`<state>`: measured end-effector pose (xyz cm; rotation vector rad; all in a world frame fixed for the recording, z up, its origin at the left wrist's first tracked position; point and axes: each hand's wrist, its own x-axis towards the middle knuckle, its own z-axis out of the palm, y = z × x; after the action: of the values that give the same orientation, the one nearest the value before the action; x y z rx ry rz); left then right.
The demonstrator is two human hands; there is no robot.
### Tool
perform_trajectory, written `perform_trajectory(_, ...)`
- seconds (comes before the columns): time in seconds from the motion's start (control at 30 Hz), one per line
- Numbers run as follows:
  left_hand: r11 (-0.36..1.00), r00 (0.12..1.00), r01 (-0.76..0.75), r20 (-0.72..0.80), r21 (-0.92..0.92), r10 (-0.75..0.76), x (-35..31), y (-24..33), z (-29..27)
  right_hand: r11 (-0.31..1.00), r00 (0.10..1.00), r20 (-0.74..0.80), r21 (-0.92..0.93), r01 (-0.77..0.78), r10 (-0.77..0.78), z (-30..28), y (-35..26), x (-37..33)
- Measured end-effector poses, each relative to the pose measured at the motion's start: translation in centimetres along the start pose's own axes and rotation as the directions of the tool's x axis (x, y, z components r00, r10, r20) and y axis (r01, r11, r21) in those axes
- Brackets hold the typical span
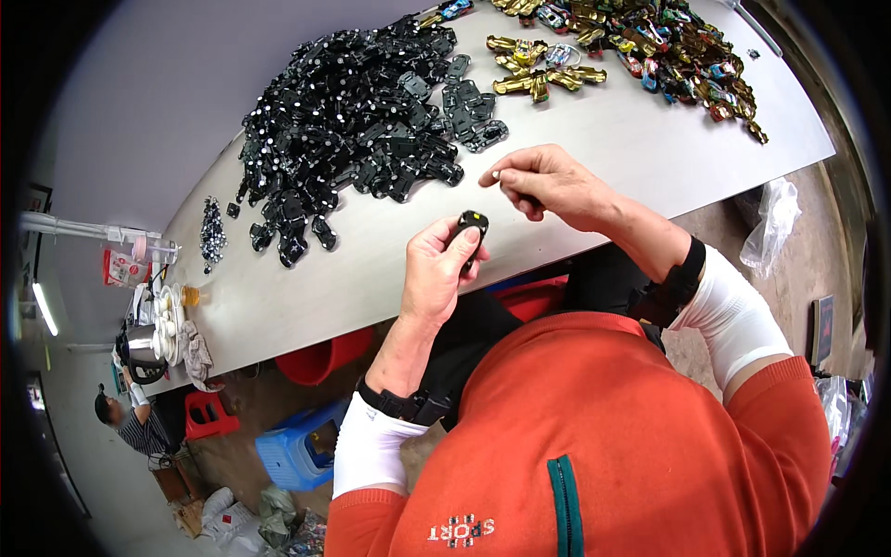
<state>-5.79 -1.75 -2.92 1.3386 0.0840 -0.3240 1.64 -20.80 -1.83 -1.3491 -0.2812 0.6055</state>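
1. The left hand [436, 274] grips a small black plastic part [471, 227] between thumb and fingers, held just above the near edge of the grey surface [594, 139]
2. The right hand [548, 181] hovers over the surface, its fingertips pinched on a tiny pale piece [496, 174]
3. A big heap of black parts [362, 121] lies beyond both hands
4. Gold and coloured pieces [640, 42] are piled at the far right, well apart from the hands

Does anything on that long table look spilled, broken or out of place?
Nothing looks broken or spilled. The black plastic parts lie in a loose heap on the table, and the shiny coloured pieces in another. The left hand holds one black part; the right hand pinches something tiny.
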Motion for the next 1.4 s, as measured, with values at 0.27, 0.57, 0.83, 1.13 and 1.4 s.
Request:
perform_trajectory(0.27,0.797,0.754,0.560,0.260,0.227,-0.603,-2.2,-9.4,-1.9,0.752,0.918,-0.280,-0.659,0.028,-0.279,-5.9,1.2,0.6)
perform_trajectory(0.57,0.668,0.936,-0.062,0.276,0.741,-0.220,-3.3,-7.8,-1.1,0.256,0.879,0.011,-0.955,0.151,-0.477,-5.8,1.6,7.3)
perform_trajectory(0.83,0.998,0.991,0.063,0.117,0.027,-0.065,-1.6,-1.0,-1.8,0.272,0.914,0.058,-0.946,0.179,-0.401,-7.0,1.9,6.8)
perform_trajectory(1.13,0.479,0.809,-0.556,0.310,0.679,0.500,9.7,0.7,0.4,0.183,0.929,0.236,-0.938,0.294,-0.284,-8.4,0.8,4.3)
perform_trajectory(1.4,0.927,0.882,0.347,0.386,-0.143,-0.270,7.8,2.4,-0.6,0.196,0.748,0.535,-0.746,0.636,-0.392,-4.6,-3.3,0.9)
